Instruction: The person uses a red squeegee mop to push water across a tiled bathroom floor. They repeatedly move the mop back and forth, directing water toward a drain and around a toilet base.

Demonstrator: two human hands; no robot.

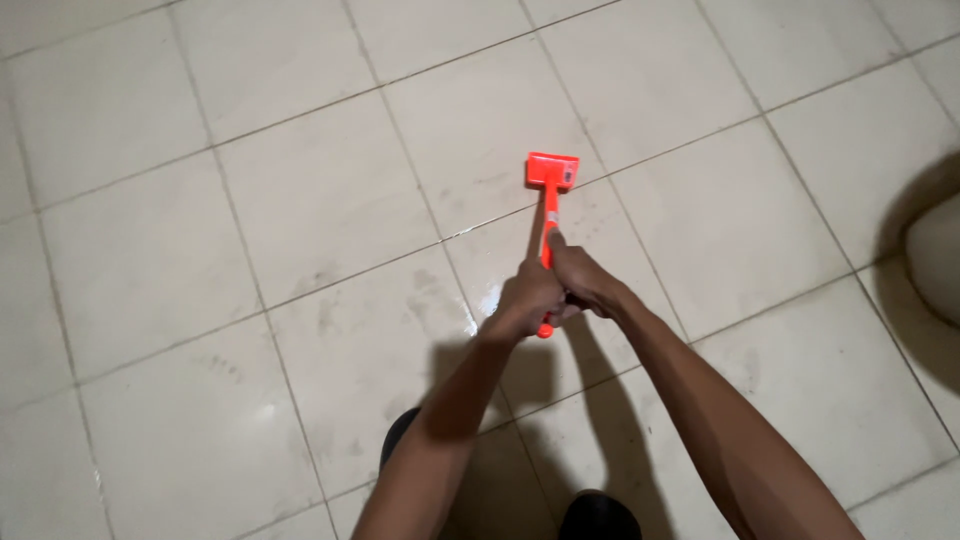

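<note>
The pale tiled floor [250, 200] shines wet around the middle, so a foot could slip there, or the tool could skid if pushed hard. At the right edge sits a rounded pale fixture [940, 260], possibly a toilet base. The orange long-handled floor brush [548, 205] stands mid-scene, its long axis running near to far, its flat head pointing far and resting on the tiles. The left hand [527, 297] and right hand [585, 283] are both wrapped around the handle's near end.

Open tiled floor [250, 200] all round; pale rounded fixture [935, 260] at right edge.
</note>
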